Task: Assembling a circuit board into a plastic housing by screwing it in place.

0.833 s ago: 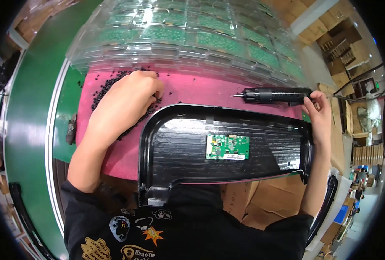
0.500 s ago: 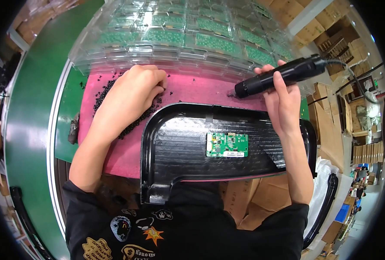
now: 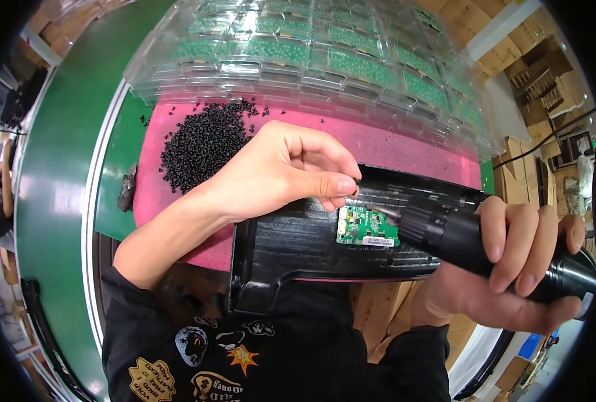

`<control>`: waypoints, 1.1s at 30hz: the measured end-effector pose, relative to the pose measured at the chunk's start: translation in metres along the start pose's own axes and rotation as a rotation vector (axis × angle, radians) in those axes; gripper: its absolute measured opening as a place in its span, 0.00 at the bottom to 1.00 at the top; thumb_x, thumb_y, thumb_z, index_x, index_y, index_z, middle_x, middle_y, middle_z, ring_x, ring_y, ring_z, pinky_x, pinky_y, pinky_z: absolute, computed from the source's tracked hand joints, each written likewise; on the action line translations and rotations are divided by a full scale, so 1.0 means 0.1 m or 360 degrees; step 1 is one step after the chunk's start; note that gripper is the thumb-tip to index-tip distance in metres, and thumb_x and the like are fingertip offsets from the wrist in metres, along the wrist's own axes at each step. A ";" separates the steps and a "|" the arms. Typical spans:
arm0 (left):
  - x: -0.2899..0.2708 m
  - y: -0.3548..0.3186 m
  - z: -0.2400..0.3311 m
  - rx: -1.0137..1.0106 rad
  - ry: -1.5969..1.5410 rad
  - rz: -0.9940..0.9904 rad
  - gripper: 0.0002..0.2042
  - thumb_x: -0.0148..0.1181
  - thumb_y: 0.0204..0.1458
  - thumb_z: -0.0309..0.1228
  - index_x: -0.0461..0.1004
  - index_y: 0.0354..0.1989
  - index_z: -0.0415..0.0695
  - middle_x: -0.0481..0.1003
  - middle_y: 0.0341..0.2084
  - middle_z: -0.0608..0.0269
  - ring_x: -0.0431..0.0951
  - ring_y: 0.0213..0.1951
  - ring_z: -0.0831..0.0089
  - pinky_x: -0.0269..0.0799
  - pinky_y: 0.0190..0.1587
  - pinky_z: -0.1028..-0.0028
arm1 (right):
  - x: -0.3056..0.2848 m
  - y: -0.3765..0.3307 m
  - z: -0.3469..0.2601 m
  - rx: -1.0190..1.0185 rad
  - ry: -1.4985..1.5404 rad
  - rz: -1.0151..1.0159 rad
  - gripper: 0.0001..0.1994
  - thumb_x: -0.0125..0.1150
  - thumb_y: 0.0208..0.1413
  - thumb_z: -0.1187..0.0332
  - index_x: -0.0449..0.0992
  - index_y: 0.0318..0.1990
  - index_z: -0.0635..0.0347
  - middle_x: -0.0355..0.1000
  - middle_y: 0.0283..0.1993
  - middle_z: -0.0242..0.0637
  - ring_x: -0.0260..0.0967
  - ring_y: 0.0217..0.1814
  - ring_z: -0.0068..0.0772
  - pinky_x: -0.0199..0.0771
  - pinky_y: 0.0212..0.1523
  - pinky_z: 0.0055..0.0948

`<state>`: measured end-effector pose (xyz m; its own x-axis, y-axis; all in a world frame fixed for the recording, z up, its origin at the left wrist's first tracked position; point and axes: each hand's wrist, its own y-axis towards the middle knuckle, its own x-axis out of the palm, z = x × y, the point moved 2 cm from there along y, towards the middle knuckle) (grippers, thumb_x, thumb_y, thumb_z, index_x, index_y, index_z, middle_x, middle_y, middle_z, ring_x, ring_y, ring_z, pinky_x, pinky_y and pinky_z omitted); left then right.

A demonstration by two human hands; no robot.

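1. The left hand (image 3: 278, 171) reaches over the black plastic panel (image 3: 311, 244); its thumb and forefinger are pinched on a small black screw (image 3: 357, 181), held just above the green circuit board (image 3: 367, 226)
2. The right hand (image 3: 512, 268) is wrapped tight around a black electric screwdriver (image 3: 472, 238), whose thin tip points left and down at the upper right corner of the circuit board
3. The circuit board sits in the middle of the black plastic panel, which lies on a pink mat (image 3: 391, 144) close to the person's body
4. A heap of loose black screws (image 3: 201, 144) lies on the far left part of the pink mat, well apart from the pinched screw
5. Clear plastic trays (image 3: 298, 60) holding more green boards are stacked beyond the mat
6. A green conveyor belt (image 3: 63, 174) runs along the left side
7. Cardboard boxes (image 3: 505, 50) stand at the upper right
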<state>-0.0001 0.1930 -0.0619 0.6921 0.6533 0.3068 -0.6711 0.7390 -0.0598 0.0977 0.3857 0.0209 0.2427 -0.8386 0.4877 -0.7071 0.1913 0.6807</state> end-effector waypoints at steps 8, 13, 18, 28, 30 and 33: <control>0.07 -0.05 0.00 0.0190 -0.0006 -0.0070 0.07 0.69 0.48 0.17 0.80 0.35 0.31 0.79 0.32 0.51 0.80 0.30 0.71 0.79 0.35 0.75 | 0.04 -0.08 0.14 0.0109 -0.0009 0.0059 0.20 0.61 0.59 0.53 0.62 0.47 0.55 0.63 0.24 0.23 0.61 0.22 0.17 0.66 0.34 0.26; 0.07 -0.03 -0.02 0.0017 -0.0029 -0.0043 0.06 0.67 0.51 0.18 0.80 0.37 0.32 0.81 0.30 0.53 0.82 0.30 0.72 0.80 0.35 0.75 | 0.00 -0.07 0.01 -0.0045 0.0039 0.0115 0.19 0.66 0.55 0.57 0.64 0.45 0.55 0.63 0.22 0.21 0.61 0.20 0.15 0.66 0.35 0.23; 0.08 -0.03 -0.03 -0.0065 -0.0124 -0.0086 0.07 0.66 0.53 0.20 0.80 0.40 0.33 0.81 0.29 0.54 0.83 0.30 0.72 0.81 0.35 0.74 | 0.05 -0.08 0.01 -0.0112 -0.0068 0.0057 0.20 0.69 0.51 0.58 0.65 0.44 0.54 0.63 0.21 0.19 0.62 0.20 0.14 0.66 0.35 0.22; 0.07 -0.02 -0.07 -0.0089 -0.0129 -0.0094 0.07 0.66 0.54 0.21 0.80 0.40 0.32 0.81 0.31 0.52 0.83 0.30 0.72 0.82 0.35 0.74 | 0.02 -0.08 0.01 -0.0148 -0.0117 0.0022 0.20 0.68 0.50 0.57 0.65 0.43 0.54 0.64 0.20 0.19 0.62 0.20 0.14 0.65 0.34 0.20; 0.07 -0.03 -0.06 -0.0117 -0.0104 -0.0084 0.07 0.66 0.54 0.21 0.80 0.40 0.32 0.81 0.31 0.52 0.83 0.30 0.73 0.82 0.35 0.74 | 0.02 -0.09 0.04 -0.0162 -0.0106 -0.0025 0.21 0.68 0.50 0.55 0.65 0.43 0.54 0.64 0.20 0.20 0.63 0.19 0.14 0.65 0.33 0.20; 0.08 -0.02 -0.07 -0.0137 -0.0063 -0.0077 0.07 0.66 0.54 0.20 0.80 0.39 0.31 0.82 0.31 0.51 0.82 0.30 0.73 0.82 0.35 0.74 | 0.01 -0.10 0.07 -0.0194 -0.0124 -0.0020 0.21 0.67 0.51 0.54 0.65 0.43 0.54 0.65 0.21 0.20 0.63 0.19 0.14 0.66 0.32 0.20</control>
<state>0.0085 0.1976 -0.0664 0.7111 0.6105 0.3487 -0.6104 0.7822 -0.1246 0.1002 0.3792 0.0114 0.1956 -0.8775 0.4379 -0.6174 0.2367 0.7502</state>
